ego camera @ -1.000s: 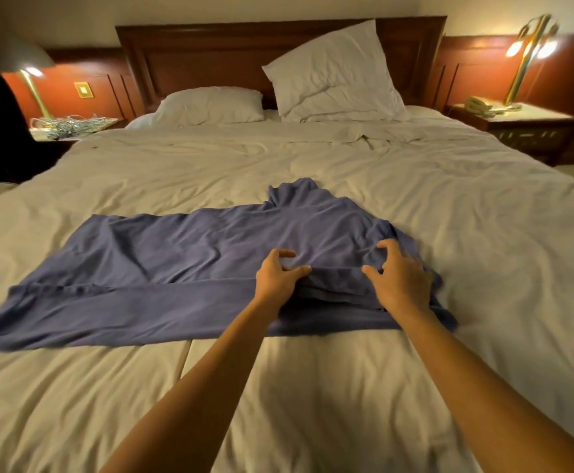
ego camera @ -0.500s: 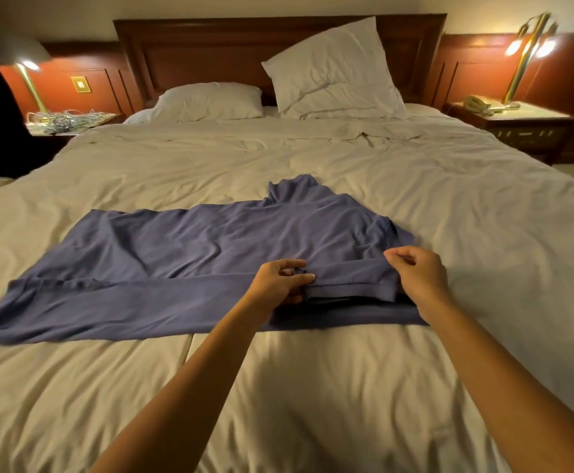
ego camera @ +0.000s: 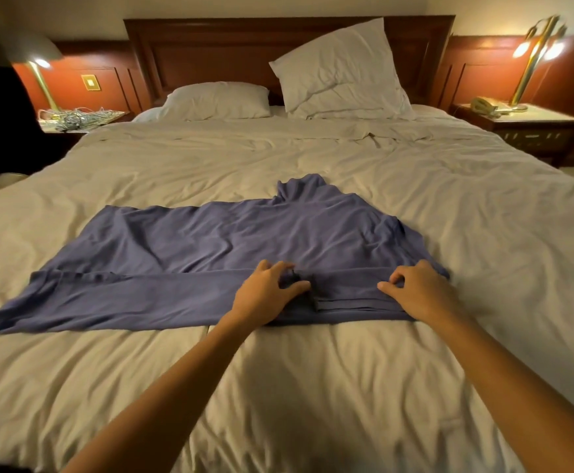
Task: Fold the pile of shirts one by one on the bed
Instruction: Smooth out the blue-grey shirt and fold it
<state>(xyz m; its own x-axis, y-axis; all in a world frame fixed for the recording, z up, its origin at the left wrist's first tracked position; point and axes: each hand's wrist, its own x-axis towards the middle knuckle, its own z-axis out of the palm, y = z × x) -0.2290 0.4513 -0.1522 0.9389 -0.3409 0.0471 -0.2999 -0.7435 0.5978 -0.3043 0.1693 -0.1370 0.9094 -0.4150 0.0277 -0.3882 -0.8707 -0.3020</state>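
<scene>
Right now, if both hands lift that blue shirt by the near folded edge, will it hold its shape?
Probably not. The blue shirt lies limp and wrinkled, so it likely droops between the left hand and right hand. Its long unfolded side would probably drag across the bed. It looks thin and light.

bed point(ego camera: 449, 206), blue shirt point(ego camera: 210, 247), 2 pillows point(ego camera: 340, 70)

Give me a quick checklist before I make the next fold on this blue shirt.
1. Blue shirt lying on the bed: ok.
2. Left hand on the folded edge: ok.
3. Right hand on the same edge: ok.
4. Fabric smoothed out: not ok, wrinkles across the body.
5. Far sleeve tucked in: not ok, sticking out.
6. Firm grip on cloth: cannot tell.
</scene>
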